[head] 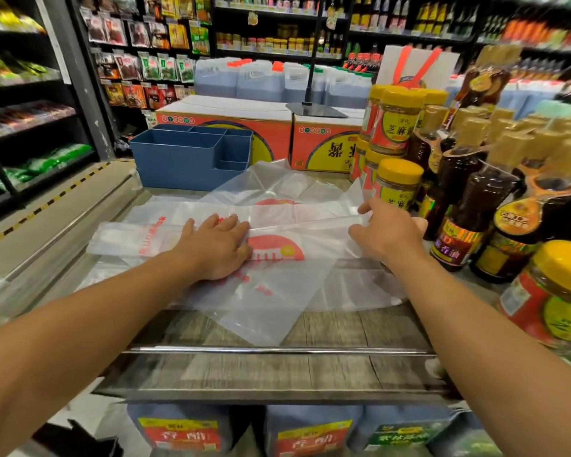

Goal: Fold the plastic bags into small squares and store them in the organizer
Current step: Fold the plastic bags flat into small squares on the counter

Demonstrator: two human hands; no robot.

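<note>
While left hand [216,247] presses flat | right hand [381,230] grip pinches bag [277,225] | bag lies left-right

Tall dark glass sauce bottles [475,206] and yellow-lidded jars [397,186] crowd the right side. A blue plastic compartment organizer [185,159] stands behind, open from above.

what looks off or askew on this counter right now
One clear bag lies crooked, its corner hanging over the counter's front edge. The left hand presses the bags flat; the right hand pinches a fold. Nothing looks spilled or torn.
</note>
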